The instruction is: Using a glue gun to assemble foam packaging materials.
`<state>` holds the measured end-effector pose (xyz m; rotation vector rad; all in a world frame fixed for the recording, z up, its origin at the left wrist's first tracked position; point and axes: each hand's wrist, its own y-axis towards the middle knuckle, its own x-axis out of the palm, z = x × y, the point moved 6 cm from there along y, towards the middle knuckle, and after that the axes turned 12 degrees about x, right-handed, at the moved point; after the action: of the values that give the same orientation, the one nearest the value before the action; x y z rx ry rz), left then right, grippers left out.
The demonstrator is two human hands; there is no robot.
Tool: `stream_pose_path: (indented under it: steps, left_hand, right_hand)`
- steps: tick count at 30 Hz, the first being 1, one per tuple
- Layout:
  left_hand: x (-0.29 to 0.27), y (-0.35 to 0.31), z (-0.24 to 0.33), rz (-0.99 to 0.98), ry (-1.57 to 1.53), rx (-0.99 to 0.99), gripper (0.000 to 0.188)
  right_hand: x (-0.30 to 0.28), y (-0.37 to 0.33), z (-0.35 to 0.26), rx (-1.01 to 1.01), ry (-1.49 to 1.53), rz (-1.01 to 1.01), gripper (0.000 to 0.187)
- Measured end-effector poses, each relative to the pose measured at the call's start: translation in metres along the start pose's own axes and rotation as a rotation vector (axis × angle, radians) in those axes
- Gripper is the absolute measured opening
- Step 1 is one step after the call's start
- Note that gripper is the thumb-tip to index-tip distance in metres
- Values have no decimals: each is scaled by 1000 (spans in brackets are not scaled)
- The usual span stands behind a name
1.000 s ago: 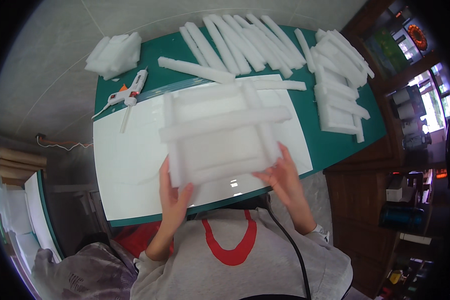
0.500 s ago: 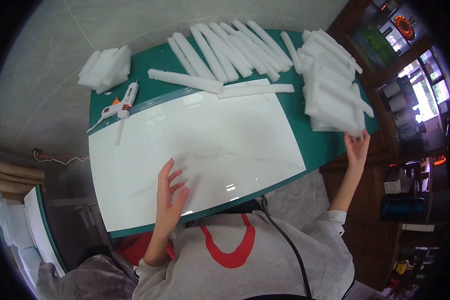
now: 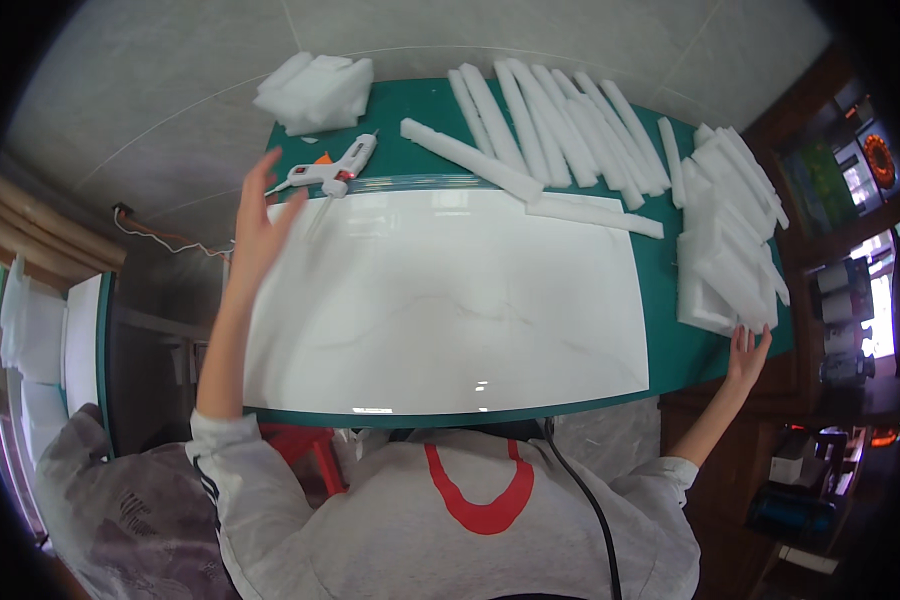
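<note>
My left hand (image 3: 258, 228) is raised over the left edge of the glossy white board (image 3: 450, 300), fingers spread and holding nothing. Just beyond its fingertips lies a white hot glue gun (image 3: 342, 168) with a clear glue stick (image 3: 319, 218) poking from its back. Far to the right, my right hand (image 3: 747, 357) touches the near end of a stack of white foam pieces (image 3: 705, 290) with its fingertips; the fingers look apart, and part of their contact is hidden. Loose white foam strips (image 3: 470, 158) lie along the board's far edge.
More foam strips (image 3: 560, 120) lie side by side on the green tabletop (image 3: 410, 105). Another foam pile (image 3: 315, 92) stands at the far left corner. A wooden shelf unit (image 3: 715, 455) is on the right, a red stool (image 3: 315, 455) below the near edge. A person's sleeve (image 3: 130, 500) shows lower left.
My left hand has moved left and away from me, from over the board's near middle toward the glue gun. My right hand stays at the foam stack. The whole view has shifted.
</note>
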<state>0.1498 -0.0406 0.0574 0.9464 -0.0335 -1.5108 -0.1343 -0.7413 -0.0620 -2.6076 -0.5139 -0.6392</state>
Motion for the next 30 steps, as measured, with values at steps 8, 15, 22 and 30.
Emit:
stream_pose_path:
  steps: [8, 15, 22, 30]
  left_hand:
    - [-14, 129, -179, 309, -1, -475, 93]
    - [32, 150, -226, 344, -565, -802, 72]
    - [13, 155, -185, 461, -987, -627, 40]
    - [-35, 130, -42, 289, -1288, -271, 45]
  right_hand:
    - [6, -88, -39, -720, -176, 464, 41]
    - [2, -146, -59, -864, -170, 502, 35]
    - [31, -167, -52, -909, -160, 453, 32]
    - [100, -206, -33, -1134, -307, 268, 31]
